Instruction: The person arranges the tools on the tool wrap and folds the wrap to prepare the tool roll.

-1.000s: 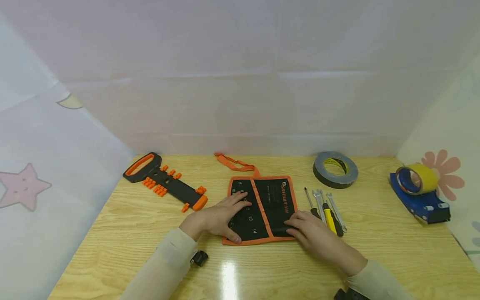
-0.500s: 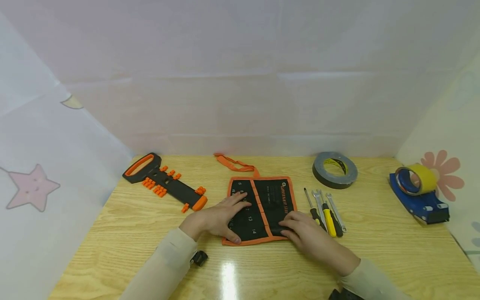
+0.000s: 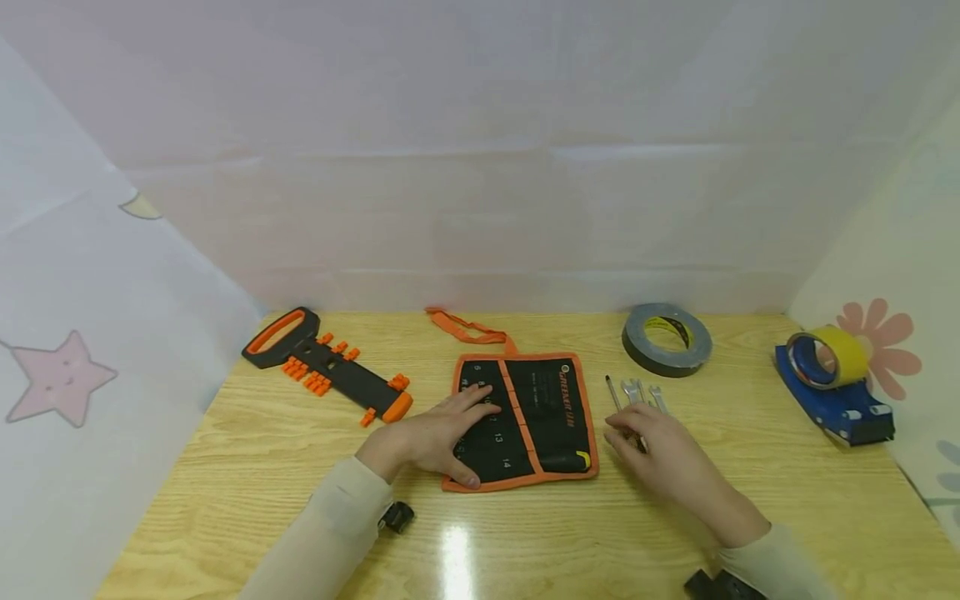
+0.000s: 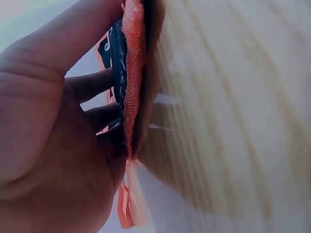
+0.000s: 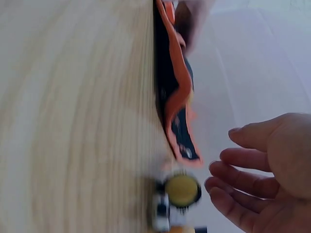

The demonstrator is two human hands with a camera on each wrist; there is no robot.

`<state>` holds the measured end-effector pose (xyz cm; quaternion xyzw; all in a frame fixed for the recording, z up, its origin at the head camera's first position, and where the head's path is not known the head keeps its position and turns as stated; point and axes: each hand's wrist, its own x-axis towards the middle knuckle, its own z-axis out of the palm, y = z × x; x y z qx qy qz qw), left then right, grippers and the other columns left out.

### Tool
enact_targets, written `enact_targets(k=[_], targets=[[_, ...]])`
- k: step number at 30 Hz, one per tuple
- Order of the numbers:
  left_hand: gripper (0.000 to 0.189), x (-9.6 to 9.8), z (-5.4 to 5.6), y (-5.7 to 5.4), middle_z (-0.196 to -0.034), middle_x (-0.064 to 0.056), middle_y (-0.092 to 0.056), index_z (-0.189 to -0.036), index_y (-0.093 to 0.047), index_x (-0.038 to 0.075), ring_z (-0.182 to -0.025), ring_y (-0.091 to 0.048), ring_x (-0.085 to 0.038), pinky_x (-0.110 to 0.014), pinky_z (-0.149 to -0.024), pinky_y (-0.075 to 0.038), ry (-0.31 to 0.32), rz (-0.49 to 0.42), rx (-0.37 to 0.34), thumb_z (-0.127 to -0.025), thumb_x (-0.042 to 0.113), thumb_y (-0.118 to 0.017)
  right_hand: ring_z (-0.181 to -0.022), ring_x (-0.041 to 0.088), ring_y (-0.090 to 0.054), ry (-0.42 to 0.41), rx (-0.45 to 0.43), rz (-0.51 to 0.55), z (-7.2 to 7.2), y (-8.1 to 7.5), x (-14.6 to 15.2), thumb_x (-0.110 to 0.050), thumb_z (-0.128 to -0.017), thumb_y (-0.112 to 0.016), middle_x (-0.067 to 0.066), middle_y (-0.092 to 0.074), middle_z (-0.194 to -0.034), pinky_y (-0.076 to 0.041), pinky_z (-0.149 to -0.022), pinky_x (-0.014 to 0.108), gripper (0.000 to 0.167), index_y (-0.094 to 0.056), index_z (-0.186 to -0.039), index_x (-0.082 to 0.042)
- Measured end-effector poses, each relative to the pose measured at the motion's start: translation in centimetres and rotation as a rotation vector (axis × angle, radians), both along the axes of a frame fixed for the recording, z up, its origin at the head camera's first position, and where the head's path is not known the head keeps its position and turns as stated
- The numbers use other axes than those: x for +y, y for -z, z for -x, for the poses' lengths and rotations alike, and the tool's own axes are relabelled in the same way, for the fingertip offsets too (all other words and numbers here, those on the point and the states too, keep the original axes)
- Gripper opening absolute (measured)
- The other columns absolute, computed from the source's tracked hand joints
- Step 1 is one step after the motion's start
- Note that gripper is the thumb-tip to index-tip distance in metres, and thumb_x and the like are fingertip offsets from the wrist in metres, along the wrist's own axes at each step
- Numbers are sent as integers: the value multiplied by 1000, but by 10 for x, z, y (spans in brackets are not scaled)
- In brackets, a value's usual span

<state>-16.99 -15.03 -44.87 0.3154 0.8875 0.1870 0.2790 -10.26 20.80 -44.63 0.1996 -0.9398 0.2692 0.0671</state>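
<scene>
My left hand [image 3: 435, 435] rests with spread fingers on the left half of a black tool pouch [image 3: 551, 400] with orange trim and printed sizes. The left wrist view shows its thumb and fingers at the pouch's orange edge [image 4: 133, 87]. A dark handle with a yellow end [image 3: 582, 459] lies at the pouch's lower right. My right hand [image 3: 663, 454] is over loose tools right of the pouch, hiding their handles. A screwdriver shaft [image 3: 612, 392] and wrenches [image 3: 657, 398] stick out beyond it. In the right wrist view, its loosely bent fingers are apart from a blurred yellow handle end [image 5: 182, 189].
A grey tape roll [image 3: 667, 340] lies behind the loose tools. At far right stands a blue tape dispenser [image 3: 836, 396] with yellow tape. A black and orange handled tool [image 3: 330, 362] lies at left. An orange strap [image 3: 468, 327] trails behind the pouch. White sheets surround the table.
My right hand has left the pouch's lower right corner and moved right, over the loose tools. The yellow-ended handle on the pouch is now uncovered. My left hand stays put.
</scene>
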Motion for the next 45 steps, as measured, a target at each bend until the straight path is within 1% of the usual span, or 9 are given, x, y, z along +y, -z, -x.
enact_targets(k=[3, 6, 11, 16, 22, 25, 31, 38, 45], targets=[[107, -1, 0, 0, -185, -4, -1, -172, -31, 25, -171, -1, -35, -64, -135, -18, 7, 12, 13, -86, 45, -92, -81, 6, -63, 57, -8, -14, 1, 0, 10, -11, -98, -80, -5, -72, -96, -56, -69, 27, 7, -82, -105, -9], [109, -1, 0, 0, -185, -2, 0, -173, -26, 29, -171, -1, -34, -62, -136, -16, 21, 39, 37, -87, 49, -90, -78, 7, -61, 94, -24, -38, 2, 2, 17, -12, -98, -80, -4, -71, -93, -54, -67, 28, 7, -81, -103, -7], [110, -2, -1, 2, -185, -1, 4, -175, -18, 34, -172, 1, -32, -58, -138, -10, 65, 86, 80, -89, 56, -84, -71, 6, -52, 132, -62, -63, 1, 6, 22, -16, -97, -82, -2, -67, -87, -47, -61, 26, 14, -81, -100, -3], [108, -1, 0, 1, -185, -3, 5, -175, -20, 32, -171, 3, -33, -56, -138, -6, 89, 101, 100, -90, 56, -82, -73, 9, -51, 165, -114, -88, 0, 7, 22, -21, -95, -84, -1, -66, -85, -46, -63, 29, 19, -79, -95, -3], [107, -2, 1, 0, -185, -3, 6, -175, -20, 32, -171, 4, -33, -56, -138, -6, 84, 93, 83, -90, 55, -82, -71, 12, -46, 174, -145, -103, -1, 10, 22, -27, -94, -86, -2, -59, -80, -41, -62, 28, 23, -75, -87, -8], [107, -2, 2, 0, -185, -3, 6, -175, -20, 32, -171, 4, -33, -56, -138, -5, 87, 86, 75, -91, 54, -82, -71, 13, -45, 181, -158, -111, 0, 12, 22, -30, -93, -86, -2, -57, -78, -40, -63, 29, 26, -74, -87, -8], [107, -1, 2, 0, -185, -4, 6, -175, -21, 31, -171, 5, -34, -57, -138, -5, 89, 77, 60, -91, 53, -83, -71, 13, -50, 190, -203, -117, 2, 13, 21, -31, -94, -85, 0, -60, -79, -49, -66, 35, 29, -75, -90, -4], [106, -1, 2, 0, -185, -3, 6, -175, -21, 31, -171, 5, -34, -57, -138, -4, 91, 73, 56, -91, 53, -83, -72, 14, -56, 247, -253, -81, 3, 11, 20, -30, -94, -84, 2, -65, -78, -54, -68, 38, 30, -75, -90, -2], [107, -2, 2, 0, -185, -3, 6, -175, -22, 30, -171, 5, -34, -57, -138, -4, 87, 67, 50, -91, 52, -84, -68, 13, -57, 305, -221, -42, 3, 10, 20, -29, -94, -81, 3, -68, -79, -50, -62, 33, 27, -74, -85, -5]])
